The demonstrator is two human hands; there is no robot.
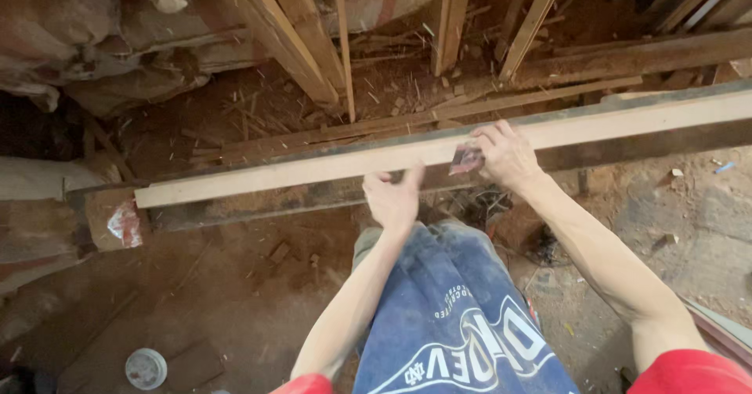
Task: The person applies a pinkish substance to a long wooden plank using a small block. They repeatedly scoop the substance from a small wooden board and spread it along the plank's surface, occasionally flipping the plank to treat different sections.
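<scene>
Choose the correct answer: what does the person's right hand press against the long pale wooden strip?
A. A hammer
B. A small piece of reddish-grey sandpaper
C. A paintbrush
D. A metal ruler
B. The right hand holds a small, folded reddish-grey sheet, apparently sandpaper, flat against the side of the long wooden strip, while the left hand grips the strip's lower edge next to it.

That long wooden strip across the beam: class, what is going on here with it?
A person works on a long pale wooden strip lying along a dark beam above a dirt floor. The left hand steadies its near edge, while the right hand presses a small reddish piece, seemingly sandpaper, against it. Loose slats lean behind; a round lid lies on the floor.
</scene>
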